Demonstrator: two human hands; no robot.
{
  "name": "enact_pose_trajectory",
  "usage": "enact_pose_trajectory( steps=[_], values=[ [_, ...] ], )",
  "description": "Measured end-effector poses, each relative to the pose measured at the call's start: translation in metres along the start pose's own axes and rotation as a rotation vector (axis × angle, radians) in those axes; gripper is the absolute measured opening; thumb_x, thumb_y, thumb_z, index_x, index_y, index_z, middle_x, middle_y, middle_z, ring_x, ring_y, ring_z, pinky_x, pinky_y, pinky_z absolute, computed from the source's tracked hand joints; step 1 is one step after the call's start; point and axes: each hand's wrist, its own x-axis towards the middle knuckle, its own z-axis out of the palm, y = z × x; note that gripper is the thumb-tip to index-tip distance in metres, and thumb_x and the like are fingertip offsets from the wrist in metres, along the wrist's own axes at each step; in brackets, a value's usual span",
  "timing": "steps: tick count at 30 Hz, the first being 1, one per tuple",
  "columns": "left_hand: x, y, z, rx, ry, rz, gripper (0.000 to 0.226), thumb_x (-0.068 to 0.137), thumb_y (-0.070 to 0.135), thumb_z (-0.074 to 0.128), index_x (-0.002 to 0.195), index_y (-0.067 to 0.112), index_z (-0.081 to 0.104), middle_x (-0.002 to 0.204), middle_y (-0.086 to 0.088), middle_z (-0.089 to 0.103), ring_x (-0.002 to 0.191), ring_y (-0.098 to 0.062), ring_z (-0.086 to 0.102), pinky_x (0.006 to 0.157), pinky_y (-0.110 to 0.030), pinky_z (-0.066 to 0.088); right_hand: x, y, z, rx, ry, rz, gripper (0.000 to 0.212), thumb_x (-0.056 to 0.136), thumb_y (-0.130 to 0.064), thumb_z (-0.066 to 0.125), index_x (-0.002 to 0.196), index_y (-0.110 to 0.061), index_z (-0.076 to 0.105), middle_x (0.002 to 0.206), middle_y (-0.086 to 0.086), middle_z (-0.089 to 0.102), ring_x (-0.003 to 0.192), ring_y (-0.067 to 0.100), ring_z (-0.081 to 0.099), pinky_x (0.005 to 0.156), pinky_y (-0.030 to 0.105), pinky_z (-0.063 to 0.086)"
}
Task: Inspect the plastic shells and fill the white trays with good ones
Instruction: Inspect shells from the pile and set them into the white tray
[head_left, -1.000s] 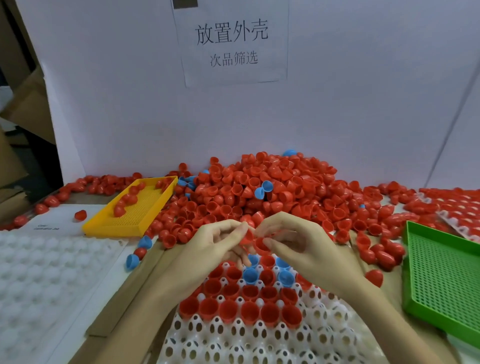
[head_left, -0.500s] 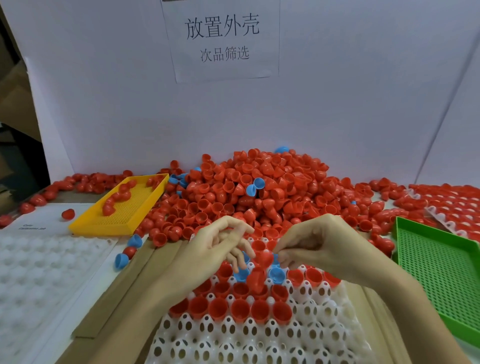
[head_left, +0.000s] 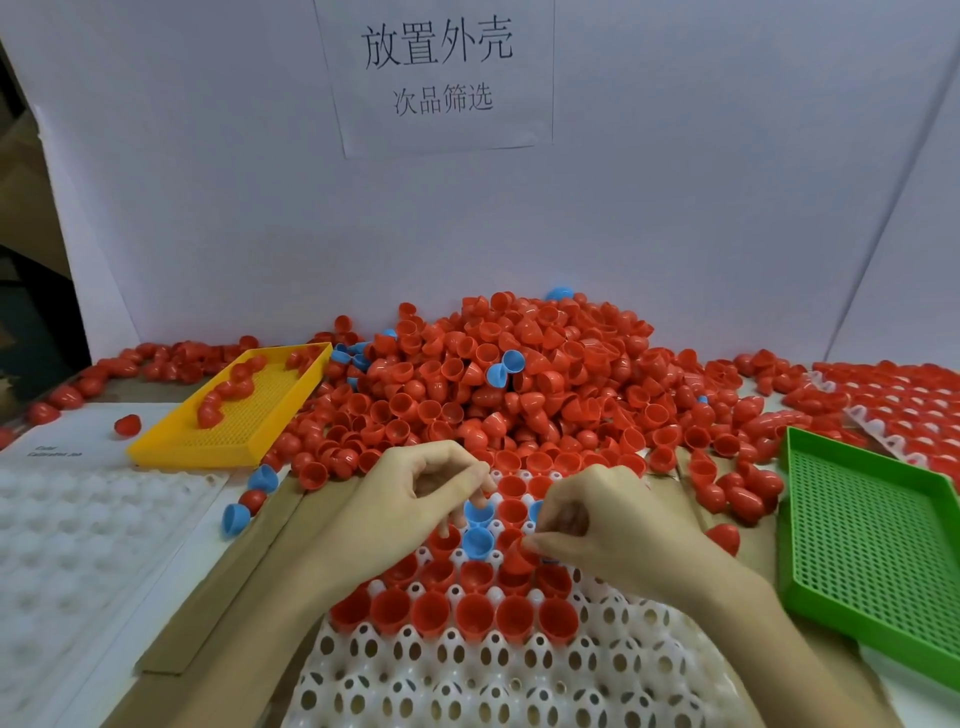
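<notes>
Shell (head_left: 521, 555), red, sits pinched between the right hand's (head_left: 602, 525) thumb and forefinger, low over the white tray (head_left: 467, 670) just inboard of that hand; it looks tilted, but which way its mouth faces I cannot tell. Half a second ago the same hand was higher and further out, fingertips over the tray's far rows; it has since come down and nearer, bringing the shell to the row behind the filled front row of red cups. The left hand (head_left: 415, 506) has also dropped, its loosely curled fingers now resting among the seated shells beside two blue shells (head_left: 478, 526), holding nothing I can make out. Both hands are knuckles-up, close together, not touching. Beyond the fingertips rises the red pile (head_left: 519, 374); outboard of the left hand lies a yellow tray (head_left: 244, 447), outboard of the right a green tray (head_left: 872, 540).
</notes>
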Motion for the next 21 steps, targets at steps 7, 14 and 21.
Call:
enact_pose_trajectory(
  steps=[7, 14, 21],
  values=[
    [0.001, -0.001, -0.002, 0.016, 0.015, 0.014, 0.023, 0.102, 0.031, 0.06, 0.091, 0.023, 0.078, 0.087, -0.002, 0.075, 0.068, -0.014, 0.067, 0.065, -0.024, 0.057, 0.0, -0.001, 0.007, -0.113, 0.066, 0.08, 0.024, 0.087, -0.037, 0.081, 0.082, -0.014, 0.076, 0.069, -0.003, 0.072, 0.066, 0.008, 0.067, 0.056, 0.01, 0.051],
    [0.001, 0.0, -0.002, 0.006, 0.004, 0.014, 0.025, 0.1, 0.037, 0.059, 0.088, 0.026, 0.078, 0.086, -0.001, 0.075, 0.066, -0.01, 0.065, 0.064, -0.023, 0.056, -0.006, -0.006, -0.014, 0.019, 0.02, -0.008, 0.003, 0.088, -0.024, 0.081, 0.087, -0.022, 0.08, 0.073, -0.012, 0.073, 0.066, -0.007, 0.067, 0.061, 0.008, 0.052],
    [0.0, 0.003, -0.004, -0.004, 0.022, 0.0, 0.028, 0.098, 0.04, 0.057, 0.089, 0.023, 0.078, 0.085, -0.001, 0.075, 0.069, -0.01, 0.067, 0.065, -0.026, 0.057, -0.03, 0.001, -0.048, -0.091, -0.258, 0.014, 0.015, 0.085, -0.032, 0.083, 0.079, -0.039, 0.071, 0.086, -0.027, 0.073, 0.074, -0.006, 0.07, 0.067, 0.01, 0.055]
  ],
)
